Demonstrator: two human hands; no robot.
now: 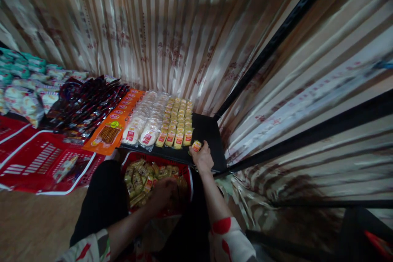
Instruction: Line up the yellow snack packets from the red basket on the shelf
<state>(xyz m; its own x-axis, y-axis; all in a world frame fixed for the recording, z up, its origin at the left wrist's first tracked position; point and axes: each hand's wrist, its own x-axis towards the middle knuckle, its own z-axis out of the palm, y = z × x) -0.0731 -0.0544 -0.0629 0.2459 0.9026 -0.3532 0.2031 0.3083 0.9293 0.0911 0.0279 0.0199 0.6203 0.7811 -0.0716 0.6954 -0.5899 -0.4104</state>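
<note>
My right hand (203,159) is closed on a small yellow-wrapped snack pack (196,145) with a red label, at the black shelf (208,131). The pack is just right of the neat rows of matching yellow snack packs (179,120). My left hand (164,194) reaches into a red basket (190,180) between my knees, among many loose yellow packs (139,180). Its fingers are dark and partly hidden, so whether they hold a pack is unclear.
Left along the shelf lie round white packaged cakes (149,133), an orange snack bag (112,127), dark shiny packets (86,106) and white-and-green packs (23,67). A red basket (46,159) stands lower left. Black frame bars (276,41) and a pleated curtain (172,28) border the shelf.
</note>
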